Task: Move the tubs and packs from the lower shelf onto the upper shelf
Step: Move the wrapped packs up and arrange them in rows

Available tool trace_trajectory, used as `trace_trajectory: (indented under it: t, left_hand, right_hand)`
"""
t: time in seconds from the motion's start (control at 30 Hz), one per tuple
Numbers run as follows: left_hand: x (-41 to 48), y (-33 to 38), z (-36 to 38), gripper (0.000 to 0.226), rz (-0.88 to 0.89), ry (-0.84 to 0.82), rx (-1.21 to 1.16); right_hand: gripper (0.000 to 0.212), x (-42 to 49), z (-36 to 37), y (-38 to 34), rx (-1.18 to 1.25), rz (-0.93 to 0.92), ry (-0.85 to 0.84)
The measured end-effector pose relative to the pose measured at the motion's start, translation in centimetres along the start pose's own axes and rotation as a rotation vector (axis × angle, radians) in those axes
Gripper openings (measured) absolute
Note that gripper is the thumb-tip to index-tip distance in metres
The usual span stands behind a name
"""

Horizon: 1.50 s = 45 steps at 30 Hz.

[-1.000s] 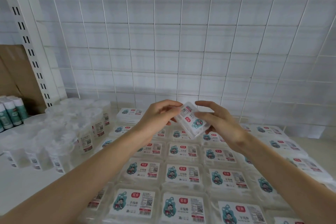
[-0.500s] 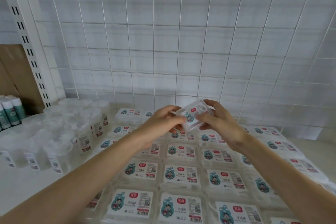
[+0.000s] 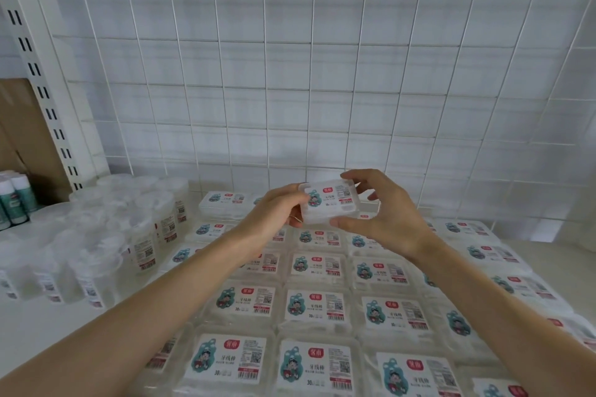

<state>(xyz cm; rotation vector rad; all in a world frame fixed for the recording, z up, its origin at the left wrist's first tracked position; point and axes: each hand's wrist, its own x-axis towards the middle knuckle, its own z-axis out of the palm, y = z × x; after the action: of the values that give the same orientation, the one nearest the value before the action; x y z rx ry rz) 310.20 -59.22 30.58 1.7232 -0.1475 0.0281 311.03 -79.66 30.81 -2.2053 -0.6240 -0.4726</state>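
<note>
The small clear pack held between the two hands is no longer slanted with one corner pointing down, as it was a second ago. It now lies nearly level, printed face up and reading left to right. The left hand now grips its left end, and the right hand has opened out, with the thumb on the near edge, the forefinger at the far edge and the other fingers spread clear.

shelf pack label | "牙线棒" | "30" | red badge unreadable
</note>
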Motion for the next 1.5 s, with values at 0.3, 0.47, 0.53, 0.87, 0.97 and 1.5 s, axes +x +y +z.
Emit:
trace_trajectory:
  t: [0.3,0.47,0.53,0.87,0.97,1.5]
  left_hand:
    - [-0.8,-1.5,-0.5,0.036,0.492,0.110,0.963]
    - [-0.9,-2.1,0.2,0.048,0.464,-0.013,1.121]
    - [-1.0,-2.0,0.3,0.050,0.458,-0.021,1.137]
    - [-1.1,-2.0,0.3,0.052,0.445,-0.039,1.150]
    - [-1.1,-1.9,0.3,0.052,0.443,-0.039,1.158]
    - [-1.5,-2.5,1.1,0.051,0.453,-0.018,1.214]
  right_hand:
    - [0.066,1.0,-2.3,1.9,-0.092,0.140,0.019]
    - [0.066,1.1,-3.4,3.3,-0.177,0.232,-0.089]
    - [0.067,1.0,-3.5,3.5,-0.200,0.254,-0.137]
    - [0.068,1.2,-4.1,5.3,-0.380,0.333,-0.227]
    - [0.063,1.3,-3.9,5.2,-0.385,0.304,-0.215]
    - [0.069,1.1,-2.9,4.4,-0.505,0.255,-0.279]
